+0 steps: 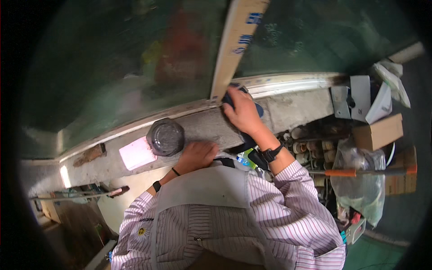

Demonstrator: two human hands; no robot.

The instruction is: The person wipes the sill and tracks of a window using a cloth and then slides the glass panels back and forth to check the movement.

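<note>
My right hand [243, 112] is wrapped round a dark blue and black object [259, 110] on the ledge, close to the foot of the upright window bar [231, 49]. The hand covers most of that object, so its kind cannot be made out. My left hand [200, 154] lies on the concrete ledge [204, 126] near my body, fingers stretched out and slightly blurred, holding nothing. Just beyond it on the left stands a dark, faceted, round container [165, 137]. Partly under the container is a pink sheet of paper [136, 154].
A rusty brown piece [90, 155] lies at the ledge's left end. Dark glass panes [135, 67] rise behind the ledge. On the right are grey-white boxes [360, 96], a cardboard box [379, 131], a clear plastic bag [357, 175] and a bar with orange wrapping [340, 173].
</note>
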